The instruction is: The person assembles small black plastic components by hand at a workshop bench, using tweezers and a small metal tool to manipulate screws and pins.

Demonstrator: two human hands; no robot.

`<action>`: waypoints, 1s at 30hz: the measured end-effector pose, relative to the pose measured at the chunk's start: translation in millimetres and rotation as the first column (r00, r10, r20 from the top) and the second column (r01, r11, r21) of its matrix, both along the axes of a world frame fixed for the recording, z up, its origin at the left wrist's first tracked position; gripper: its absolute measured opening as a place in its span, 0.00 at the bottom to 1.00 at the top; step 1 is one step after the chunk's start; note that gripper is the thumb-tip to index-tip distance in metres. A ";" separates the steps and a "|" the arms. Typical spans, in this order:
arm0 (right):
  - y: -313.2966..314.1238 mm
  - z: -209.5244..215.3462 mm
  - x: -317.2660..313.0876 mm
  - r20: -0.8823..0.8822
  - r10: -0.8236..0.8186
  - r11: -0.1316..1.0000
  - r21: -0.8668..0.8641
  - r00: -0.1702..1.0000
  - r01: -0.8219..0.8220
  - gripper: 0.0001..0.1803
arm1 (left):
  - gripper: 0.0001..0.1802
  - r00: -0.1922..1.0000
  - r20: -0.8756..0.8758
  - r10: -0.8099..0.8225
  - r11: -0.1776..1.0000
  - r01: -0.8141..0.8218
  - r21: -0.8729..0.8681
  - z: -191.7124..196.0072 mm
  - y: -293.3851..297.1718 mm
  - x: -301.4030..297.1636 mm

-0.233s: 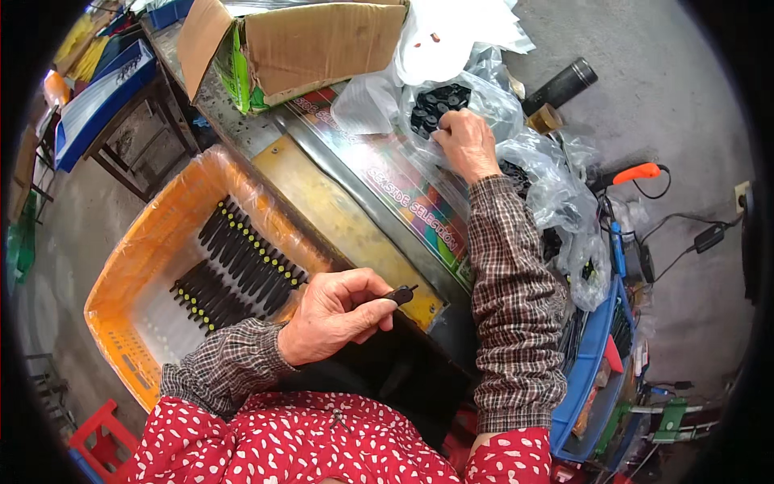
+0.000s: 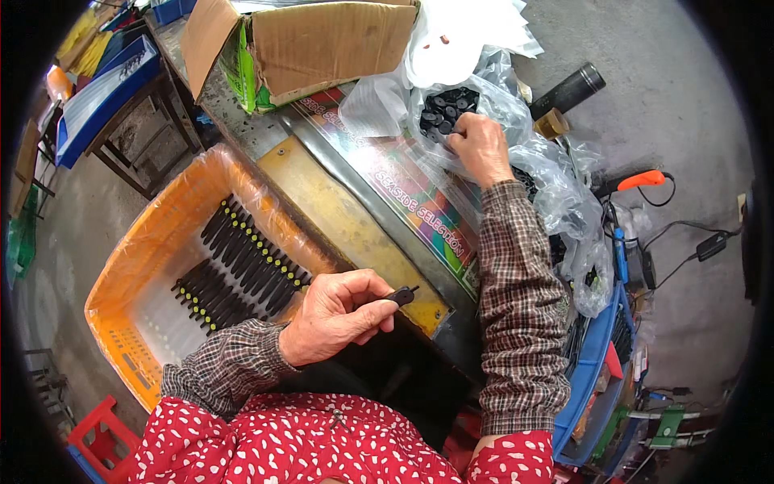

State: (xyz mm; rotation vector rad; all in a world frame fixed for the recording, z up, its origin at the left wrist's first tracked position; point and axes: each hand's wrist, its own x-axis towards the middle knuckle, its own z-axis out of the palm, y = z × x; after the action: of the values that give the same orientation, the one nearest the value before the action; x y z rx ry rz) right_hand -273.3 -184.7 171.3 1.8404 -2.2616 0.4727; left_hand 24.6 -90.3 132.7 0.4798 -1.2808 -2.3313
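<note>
Compared with the earlier frame, the right hand sits slightly farther to the right along the mouth of the clear bag, and more of the black discs inside shows; the left hand keeps its pose. Left hand: thumb and fingers pinch a small black part, which projects from the fingertips toward the right, its thin pin pointing outward. The part lies in front of the wearer's body, over the near edge of the bench, well apart from the right hand, which is farther forward and to the right. Right hand: the fingers are bent down at the near right edge of the discs; their tips are hidden, so whether they grasp a disc cannot be told. To the left of the left hand stands an orange crate with a clear liner, holding black pieces with yellow ends, laid side by side in two rows. Between crate and bag, a yellow board and a printed sheet lie on the bench. An open carton stands beyond them; a blue bin is beside the right sleeve.
</note>
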 end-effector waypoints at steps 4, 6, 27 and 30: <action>11.3 12.9 -6.1 0.166 0.039 0.997 -0.067 0.985 -0.028 0.08 | 0.05 1.000 0.006 0.009 1.000 -0.009 0.015 0.2 1.0 1.0; 23.0 21.8 -2.3 0.283 0.068 0.991 -0.133 0.957 -0.031 0.08 | 0.05 1.000 0.003 0.008 1.000 -0.008 0.016 2.1 2.0 2.0; 261.6 37.4 124.7 0.964 0.148 0.972 -0.183 0.221 0.148 0.10 | 0.06 0.970 -0.086 -0.227 0.950 0.240 0.202 13.0 53.0 4.4; 281.4 32.0 127.2 0.965 0.167 0.969 -0.198 0.203 0.147 0.09 | 0.07 0.957 -0.069 -0.283 0.930 0.291 0.223 14.7 64.2 4.1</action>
State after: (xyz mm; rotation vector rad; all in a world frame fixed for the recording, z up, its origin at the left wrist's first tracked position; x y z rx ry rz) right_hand -146.1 96.6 203.3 1.4891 -2.5086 2.4685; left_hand 28.7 -26.1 147.4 0.3373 -1.1306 -2.7407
